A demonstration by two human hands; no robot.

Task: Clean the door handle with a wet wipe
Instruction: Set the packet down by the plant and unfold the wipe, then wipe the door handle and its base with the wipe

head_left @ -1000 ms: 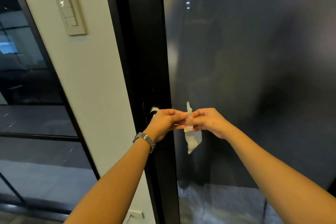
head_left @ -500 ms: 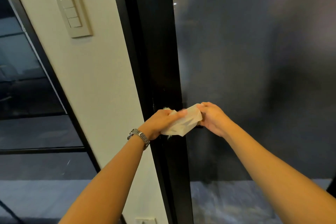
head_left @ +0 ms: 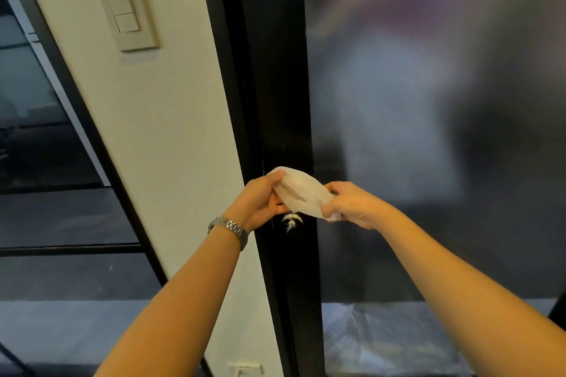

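A white wet wipe (head_left: pixel 301 194) is stretched between both hands in front of the black door frame (head_left: pixel 275 86). My left hand (head_left: pixel 260 199), with a metal watch on its wrist, pinches the wipe's left end. My right hand (head_left: pixel 352 203) grips the right end, fingers curled round it. Just below the wipe a small shiny metal lock piece (head_left: pixel 290 221) shows on the frame. The door handle itself is hidden behind the wipe and hands.
A beige light switch panel (head_left: pixel 122 4) sits on the white wall (head_left: pixel 159 131) to the left. Dark glass (head_left: pixel 428 131) fills the door on the right, and glass panes with black bars (head_left: pixel 61 248) lie at far left.
The wipe hung crumpled from pinched fingers a second ago; now it is spread wider between the hands. The hands have moved slightly apart and the shiny lock piece has come into view.
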